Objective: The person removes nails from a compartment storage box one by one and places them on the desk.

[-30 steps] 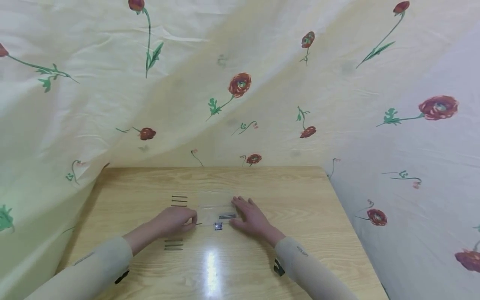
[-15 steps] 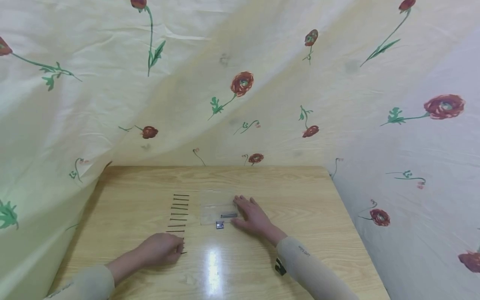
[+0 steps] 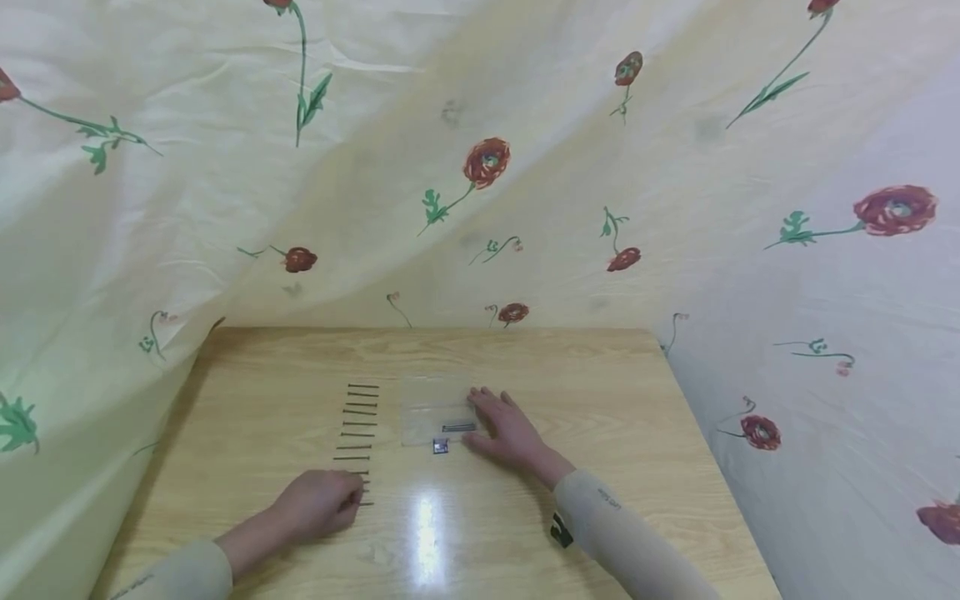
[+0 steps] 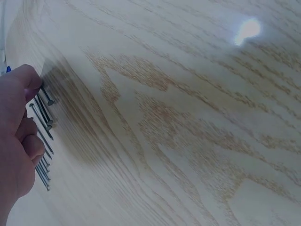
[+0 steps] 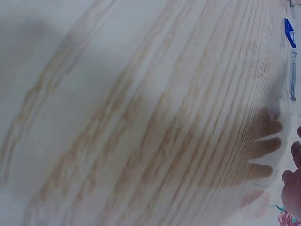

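Observation:
My left hand (image 3: 315, 504) is at the near end of a column of dark nails (image 3: 352, 458) laid side by side on the table. Its thumb and finger pinch one nail (image 4: 49, 98), whose flat head sticks out in the left wrist view. Several other nails lie just below those fingers there. My right hand (image 3: 510, 429) rests with spread fingers on the right edge of a clear plastic bag (image 3: 423, 390). A few nails (image 3: 458, 428) show together in the bag's lower right part. A small blue and white piece (image 3: 440, 447) sits at the bag's near edge.
The wooden table (image 3: 585, 367) reaches back to a flower-printed cloth (image 3: 360, 192), which also hangs along both sides. A bright light reflection falls on the table in front of the bag. The right wrist view shows mostly table grain, with a blue piece (image 5: 289, 33) at its right edge.
My left hand has moved from beside the bag back toward me, to the near end of the nail column, carrying a nail. My right hand has stayed at the bag.

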{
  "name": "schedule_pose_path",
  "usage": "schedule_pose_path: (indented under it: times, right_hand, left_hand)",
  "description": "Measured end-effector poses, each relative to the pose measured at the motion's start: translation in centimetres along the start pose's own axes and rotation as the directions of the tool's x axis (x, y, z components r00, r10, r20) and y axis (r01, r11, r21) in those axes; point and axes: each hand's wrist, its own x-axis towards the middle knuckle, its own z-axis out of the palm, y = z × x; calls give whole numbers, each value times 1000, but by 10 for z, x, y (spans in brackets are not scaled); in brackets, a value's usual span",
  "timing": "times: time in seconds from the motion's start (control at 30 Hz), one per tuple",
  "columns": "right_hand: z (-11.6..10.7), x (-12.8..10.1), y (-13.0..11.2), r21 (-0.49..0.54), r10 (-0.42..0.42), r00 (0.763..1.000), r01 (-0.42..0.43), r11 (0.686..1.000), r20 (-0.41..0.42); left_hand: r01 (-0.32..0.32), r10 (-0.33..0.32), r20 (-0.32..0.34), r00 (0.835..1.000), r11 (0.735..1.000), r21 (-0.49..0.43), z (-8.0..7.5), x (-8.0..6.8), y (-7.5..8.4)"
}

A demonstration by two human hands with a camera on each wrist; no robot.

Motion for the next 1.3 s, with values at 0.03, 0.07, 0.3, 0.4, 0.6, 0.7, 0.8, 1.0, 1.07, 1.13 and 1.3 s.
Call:
schedule_pose_path:
  times: [0.03,0.07,0.3,0.4,0.6,0.7,0.8,1.0,1.07,1.13,1.3]
  right_hand:
    - [0,0,0,3,-1,1000,1,1000,-3]
    - [-1,0,0,5,-2,1000,2,1000,-5]
    - [-2,1,-1,14,7,1000,-7,1000,5]
    - [-3,1,-2,18,10,1000,-10,1000,11]
    - [-4,1,-2,4,25,1000,-25,1000,16]
    - [-3,0,-1,6,21,1000,-21,1000,7]
    - [-3,0,0,4,21,1000,-21,1000,-1]
    - [-2,-1,-3,15,42,999,-42,999,9]
    - [-2,-1,-4,20,46,999,-46,999,11]
    - [-1,-1,-4,21,44,999,-44,999,7]
    - [-3,-2,-5,28,21,1000,-21,999,-12]
  left_hand:
    - [-8,8,-7,1000,1000,7,-1,0,0]
    - [-15,15,-9,1000,1000,13,-1,0,-1]
    - [-2,2,12,1000,1000,15,-4,-1,-4]
    - [-4,4,15,1000,1000,4,-7,-1,-4]
    - [-52,52,-22,998,999,-15,-19,13,-5]
    - [-30,30,-12,999,999,-24,-28,26,-5]
    - [-9,9,1,1000,1000,-20,-37,44,-3]
    - [-20,20,-20,1000,1000,5,-50,85,1]
    - [-24,24,-17,1000,1000,9,-52,97,2]
    - [-32,33,-15,999,999,19,-52,109,1]
    - [-58,58,8,998,998,25,-41,134,0]
